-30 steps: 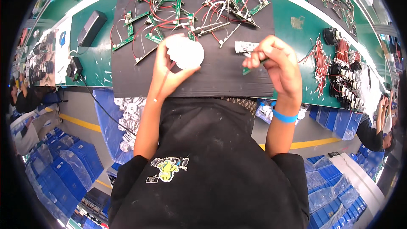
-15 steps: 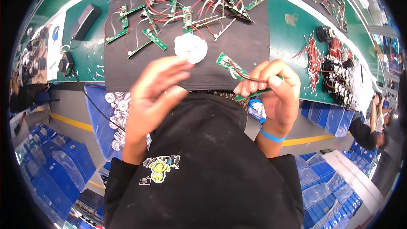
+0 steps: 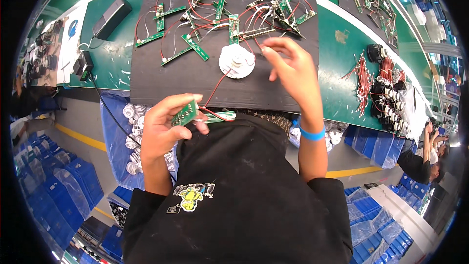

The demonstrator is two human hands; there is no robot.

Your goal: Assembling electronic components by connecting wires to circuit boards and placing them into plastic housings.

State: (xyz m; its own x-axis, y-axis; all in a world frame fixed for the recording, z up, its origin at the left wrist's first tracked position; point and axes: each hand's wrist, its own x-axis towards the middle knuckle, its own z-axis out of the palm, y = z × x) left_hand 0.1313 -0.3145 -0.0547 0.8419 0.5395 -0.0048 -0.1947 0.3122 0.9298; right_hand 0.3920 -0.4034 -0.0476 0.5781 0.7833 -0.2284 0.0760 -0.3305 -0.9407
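Observation:
My left hand [image 3: 166,122] grips a green circuit board [image 3: 185,113] between thumb and fingers, low in front of my shirt. Another narrow green board [image 3: 218,116] extends rightward from that hand. From the held boards a red wire [image 3: 217,88] runs up to a round white disc-shaped part [image 3: 236,61] on the black mat [image 3: 161,85]. My right hand [image 3: 293,66] is raised just right of the disc, its fingers apart and nothing visible in them. Behind the disc lies a loose pile of green circuit boards [image 3: 234,28] with red and white wires.
Red wire bundles [image 3: 363,80] and black-and-white round parts [image 3: 391,100] lie on the green table [image 3: 334,76] at right. A black adapter box [image 3: 112,18] and cable are at left. A blue bin [image 3: 110,132] of white parts stands below the edge. Another person's arms [image 3: 427,142] show far right.
The circuit boards have passed from my right hand to my left, which moved down. My right hand has risen toward the disc. A red wire now stretches between disc and boards.

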